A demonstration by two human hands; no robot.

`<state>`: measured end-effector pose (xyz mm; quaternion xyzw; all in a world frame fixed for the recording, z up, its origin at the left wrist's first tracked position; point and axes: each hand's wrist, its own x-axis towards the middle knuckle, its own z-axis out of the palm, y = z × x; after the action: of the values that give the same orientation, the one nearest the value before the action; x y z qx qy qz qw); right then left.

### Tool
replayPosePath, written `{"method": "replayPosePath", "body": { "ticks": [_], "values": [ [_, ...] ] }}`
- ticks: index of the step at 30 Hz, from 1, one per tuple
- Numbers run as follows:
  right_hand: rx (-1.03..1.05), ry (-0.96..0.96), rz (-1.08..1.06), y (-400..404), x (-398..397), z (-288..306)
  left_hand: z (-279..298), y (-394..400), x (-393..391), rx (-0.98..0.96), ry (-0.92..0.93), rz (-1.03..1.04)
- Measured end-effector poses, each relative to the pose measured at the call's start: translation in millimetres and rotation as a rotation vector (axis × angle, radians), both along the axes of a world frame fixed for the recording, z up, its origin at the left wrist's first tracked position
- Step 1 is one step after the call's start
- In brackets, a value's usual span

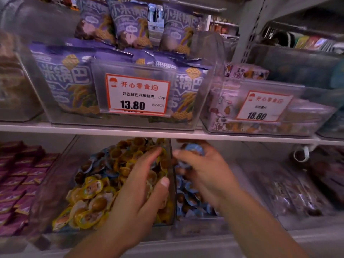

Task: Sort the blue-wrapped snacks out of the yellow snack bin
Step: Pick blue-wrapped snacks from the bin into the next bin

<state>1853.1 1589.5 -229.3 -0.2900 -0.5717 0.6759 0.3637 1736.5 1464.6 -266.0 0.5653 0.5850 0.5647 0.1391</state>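
Item: small blue-wrapped snacks [193,150], each a round brown morsel sealed in a crinkled film wrapper with a frilled edge.

Location: several are seen mixed among the yellow-wrapped snacks [91,190] in the clear plastic yellow snack bin [168,223] on the lower shelf, mostly along its back and left side. More lie heaped in the neighbouring clear plastic bin of blue snacks [197,222], just right of the shared wall.

Hands: a few blue pieces are held in the right hand [202,170], fingers curled round them, above the blue bin. The left hand [141,185] is laid on the yellow heap with fingers straight and slightly spread; nothing is seen gripped by it.

Handling, as judged: each piece is likely very light, with a firm core and a thin, slippery, crackling wrapper. Crushing is not much of a risk, but pieces may slide out of a loose handful. A pinch across the round body is advised, or on the frilled edge where a piece lies half buried.
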Motion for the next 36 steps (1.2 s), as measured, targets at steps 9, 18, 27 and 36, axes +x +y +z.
{"method": "replayPosePath", "body": {
  "ticks": [9, 18, 27, 36],
  "values": [
    [0.171, -0.579, -0.507, 128.4, 76.8, -43.7, -28.4, 2.4, -73.3, -0.185, 0.351, 0.273],
    [0.629, -0.468, -0.315, 54.4, 20.7, -31.0, -9.8, -54.6, -104.8, -0.256, 0.741, 0.518],
    [1.133, -0.73, 0.359, -52.3, -139.4, -32.9, -17.2, -109.7, -136.2, -0.401, 0.48, 0.614],
    [0.989, -1.026, 0.72, -18.0, -239.2, -57.6, -24.8, -107.6, -146.7, -0.365, 0.449, 0.525]
  ]
}}
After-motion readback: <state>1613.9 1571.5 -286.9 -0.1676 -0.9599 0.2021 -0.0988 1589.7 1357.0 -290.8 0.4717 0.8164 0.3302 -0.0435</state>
